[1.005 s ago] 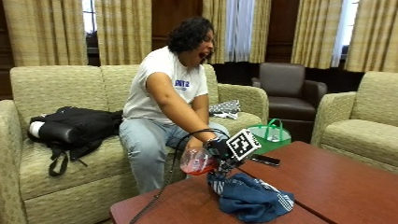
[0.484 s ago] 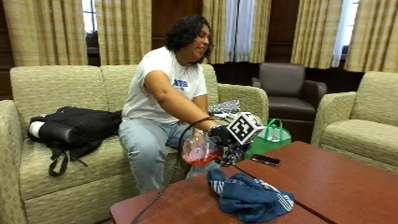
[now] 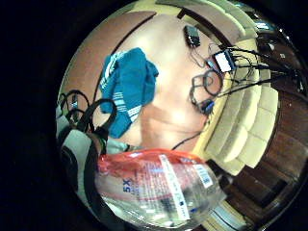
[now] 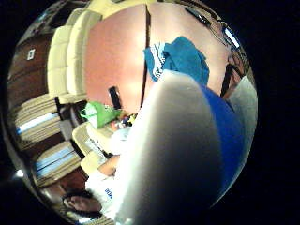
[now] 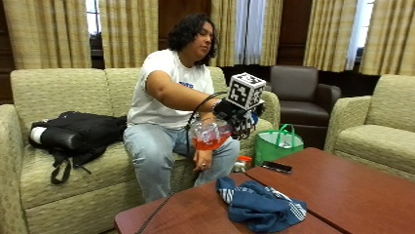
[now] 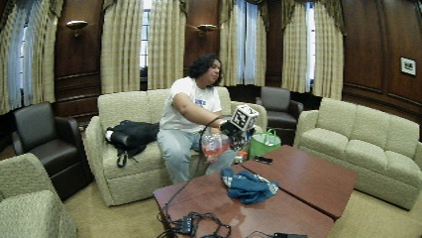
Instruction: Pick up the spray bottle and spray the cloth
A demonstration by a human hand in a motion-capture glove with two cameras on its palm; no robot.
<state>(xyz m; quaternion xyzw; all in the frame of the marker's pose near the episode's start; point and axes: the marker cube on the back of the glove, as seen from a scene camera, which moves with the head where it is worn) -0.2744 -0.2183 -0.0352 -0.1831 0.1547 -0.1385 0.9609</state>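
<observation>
We see the gloved right hand with fingers curled round the spray bottle, holding it in the air above the table; the blue cloth lies crumpled below it.

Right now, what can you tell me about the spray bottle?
The spray bottle is clear plastic with red-orange liquid low inside and a printed label. The gloved right hand grips its top, holding it in the air in front of the person, above the table's near edge. It hangs fairly upright. Nothing else touches it. Its nozzle is hidden by the hand.
</observation>
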